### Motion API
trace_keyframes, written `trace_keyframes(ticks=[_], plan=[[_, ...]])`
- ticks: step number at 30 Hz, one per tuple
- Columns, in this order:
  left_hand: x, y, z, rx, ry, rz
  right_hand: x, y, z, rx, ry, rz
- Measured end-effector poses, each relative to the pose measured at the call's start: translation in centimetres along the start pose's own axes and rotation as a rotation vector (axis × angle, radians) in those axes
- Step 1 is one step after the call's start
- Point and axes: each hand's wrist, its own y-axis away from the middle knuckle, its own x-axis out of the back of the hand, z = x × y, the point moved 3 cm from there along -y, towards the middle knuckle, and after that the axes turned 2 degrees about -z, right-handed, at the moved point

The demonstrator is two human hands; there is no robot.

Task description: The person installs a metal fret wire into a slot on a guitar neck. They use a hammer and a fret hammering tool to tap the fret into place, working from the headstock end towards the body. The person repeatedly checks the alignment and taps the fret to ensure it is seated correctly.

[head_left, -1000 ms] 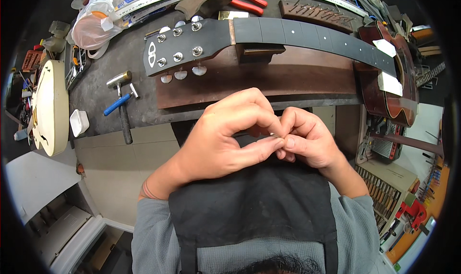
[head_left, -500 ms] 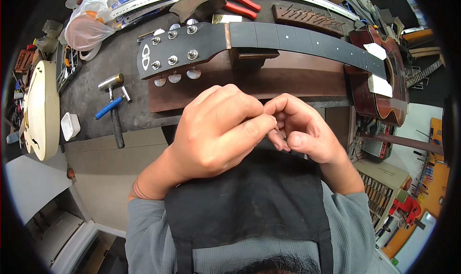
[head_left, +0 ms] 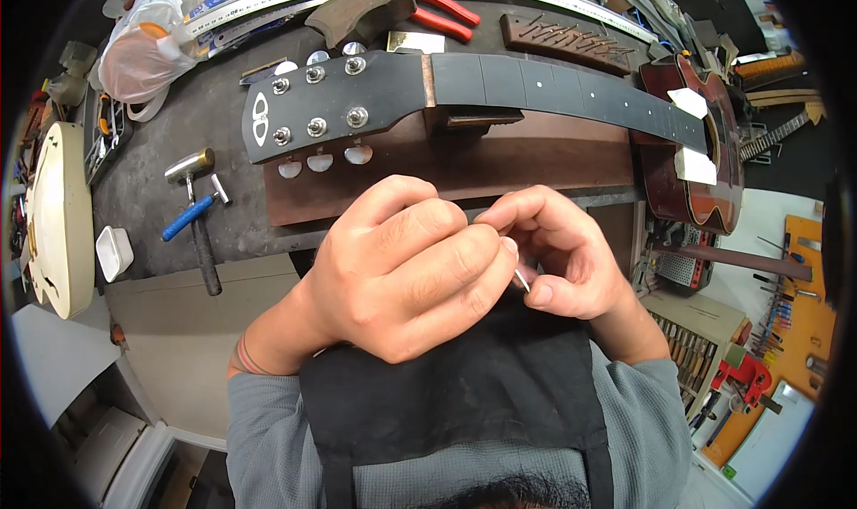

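My left hand and my right hand meet in front of my apron, fingertips together. The left is closed, its fingers bent in. Between the hands a thin, pale, shiny strip shows its end beside my right thumb; what else they hold is hidden. My right hand's fingers curl round toward that strip. Just beyond lies a guitar neck with a dark fretless fingerboard and small dots. Its black headstock carries several silver tuners, and the neck rests on a dark wooden support.
Two hammers, one blue-handled, lie left beside a small white tray. Red-handled pliers and a pin-filled wooden block sit behind the neck. The guitar's brown body is at right; a cream guitar body stands far left.
The thin strip's end now shows between the hands, where fingers covered more of it before. My left fingers have curled in further. The view has shifted slightly.
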Motion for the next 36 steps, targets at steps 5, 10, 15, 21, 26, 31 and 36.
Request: trace_keyframes(ticks=[5,10,15,21,26,31,36], plan=[[0.8,-0.2,-2.0,0.121,0.111,0.112,2.0,-2.8,-4.4,0.329,0.513,0.014],[0.5,1.8,-3.9,0.188,0.227,-0.019,4.3,-7.3,-9.5,0.372,1.305,0.047],[-2.0,4.1,-5.1,0.298,0.323,-0.182,4.4,-9.6,-10.3,0.265,1.559,0.007],[-2.1,5.2,-5.9,0.419,0.423,-0.300,3.8,-10.9,-10.2,0.213,1.543,0.009],[-1.5,5.5,-6.4,0.410,0.383,-0.423,4.1,-11.0,-10.2,0.170,1.567,-0.012],[-1.5,5.4,-6.7,0.269,0.357,-0.387,4.3,-10.8,-10.0,0.140,1.535,-0.003],[-1.4,5.5,-6.8,0.123,0.236,-0.402,4.8,-10.4,-9.6,0.145,1.513,0.003]])
